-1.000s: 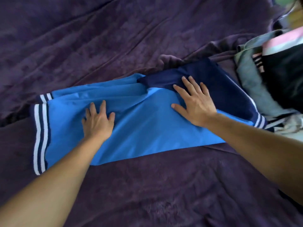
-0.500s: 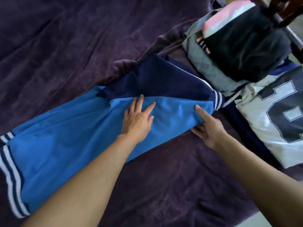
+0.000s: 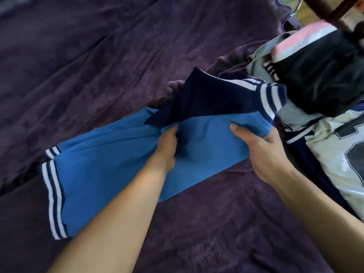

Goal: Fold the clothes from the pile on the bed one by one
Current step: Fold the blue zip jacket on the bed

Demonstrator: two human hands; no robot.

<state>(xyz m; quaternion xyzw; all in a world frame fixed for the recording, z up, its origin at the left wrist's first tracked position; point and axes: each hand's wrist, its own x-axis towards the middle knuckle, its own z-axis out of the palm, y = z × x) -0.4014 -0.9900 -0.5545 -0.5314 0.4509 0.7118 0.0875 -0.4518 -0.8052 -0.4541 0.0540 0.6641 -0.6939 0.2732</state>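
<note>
The blue shirt point(image 3: 110, 164) lies across the purple blanket point(image 3: 98, 66), with its striped hem at 8 o'clock and its navy part raised toward 1 o'clock. The left hand point(image 3: 167, 144) pinches the shirt's middle, thumb on top. The right hand point(image 3: 262, 148) grips its right end. The pile point(image 3: 315, 85) sits at 2 o'clock, just beside the shirt.

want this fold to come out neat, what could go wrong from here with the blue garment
1. The left hand and right hand grip only the right half of the blue garment; its striped left end lies loose on the blanket and may drag askew.
2. The navy panel is bunched up above the hands and could crease into the fold.
3. The right hand is close to the white jersey, which might get disturbed.
</note>
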